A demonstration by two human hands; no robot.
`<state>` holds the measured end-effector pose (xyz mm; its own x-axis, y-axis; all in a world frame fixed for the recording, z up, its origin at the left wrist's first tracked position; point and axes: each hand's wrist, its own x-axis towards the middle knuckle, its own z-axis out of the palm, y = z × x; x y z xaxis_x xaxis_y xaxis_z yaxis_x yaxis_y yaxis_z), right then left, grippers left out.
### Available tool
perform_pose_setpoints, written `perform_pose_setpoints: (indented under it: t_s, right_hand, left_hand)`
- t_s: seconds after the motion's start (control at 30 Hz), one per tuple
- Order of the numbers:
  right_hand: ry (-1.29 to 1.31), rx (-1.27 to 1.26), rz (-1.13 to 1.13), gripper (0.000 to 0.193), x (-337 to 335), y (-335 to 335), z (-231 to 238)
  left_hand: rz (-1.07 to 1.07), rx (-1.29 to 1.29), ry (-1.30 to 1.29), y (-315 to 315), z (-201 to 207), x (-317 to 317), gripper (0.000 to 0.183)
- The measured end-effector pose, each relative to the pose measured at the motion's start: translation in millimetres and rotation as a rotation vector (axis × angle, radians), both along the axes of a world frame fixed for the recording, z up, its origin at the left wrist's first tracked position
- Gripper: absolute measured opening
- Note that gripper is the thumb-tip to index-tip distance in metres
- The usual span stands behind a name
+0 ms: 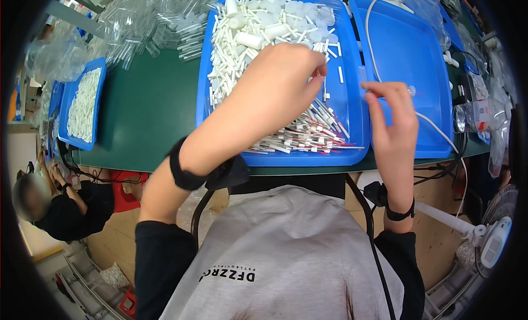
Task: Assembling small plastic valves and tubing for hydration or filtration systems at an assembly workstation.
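My left hand (pixel 291 72) reaches over a large blue tray (pixel 357 122), its fingers curled inward in a pinch; what they hold, if anything, is hidden behind the hand. Under and around it, the tray holds many short white sticks (pixel 223 61), with translucent round pieces (pixel 297 9) and white cylinders (pixel 250 41) among them. At the tray's near end lies a heap of thin rods with white ends and some red (pixel 308 134). By the tray's right rim, my right hand (pixel 393 108) pinches thumb and forefinger together on a small clear piece, too small to name.
A second blue tray (pixel 410 50) stands on the right, crossed by a white cable (pixel 371 45). On the far left a smaller blue tray (pixel 98 100) holds white sticks. Clear plastic bags and tubes (pixel 132 23) lie behind it. Another person (pixel 71 204) sits at the left.
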<state>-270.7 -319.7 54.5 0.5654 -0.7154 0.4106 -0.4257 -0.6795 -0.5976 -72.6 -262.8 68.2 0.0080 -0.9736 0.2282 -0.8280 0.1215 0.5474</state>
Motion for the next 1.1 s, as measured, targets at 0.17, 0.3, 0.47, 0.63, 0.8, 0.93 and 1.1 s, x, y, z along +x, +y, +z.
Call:
perform_pose_setpoints:
  t_s: [0.17, 0.3, 0.47, 0.63, 0.8, 0.93, 1.1]
  right_hand:
    - [-0.29, 0.071, -0.097, 0.012, -14.0, -1.3, 1.0]
    - [-0.322, 0.132, -0.086, 0.013, -20.0, 1.5, 3.6]
    - [-0.21, 0.09, -0.077, 0.015, -23.1, 1.7, 9.6]
    - [-0.173, 0.015, 0.016, 0.018, -26.3, 0.1, 6.6]
    - [-0.097, -0.142, 0.127, 0.023, -19.5, 3.3, 4.0]
    - [-0.118, -0.242, 0.216, 0.027, -10.0, 4.1, 2.2]
    - [-0.136, -0.287, 0.324, 0.032, -5.5, 6.5, 2.7]
  left_hand:
    - [-0.128, -0.147, -0.14, -47.7, -34.0, -12.1, 0.017]
    - [-0.243, -0.16, -0.326, -58.4, -42.1, -11.0, 0.012]
    - [-0.28, -0.246, -0.45, -52.3, -39.9, -4.2, 0.006]
    - [-0.195, -0.089, -0.113, -17.5, -6.4, -2.7, 0.009]
    - [-0.082, -0.172, 0.102, 36.5, 15.9, -11.5, 0.011]
    - [0.027, -0.182, 0.195, 59.7, 13.8, -17.3, 0.017]
    - [0.074, -0.221, 0.219, 67.1, 7.6, -16.6, 0.016]
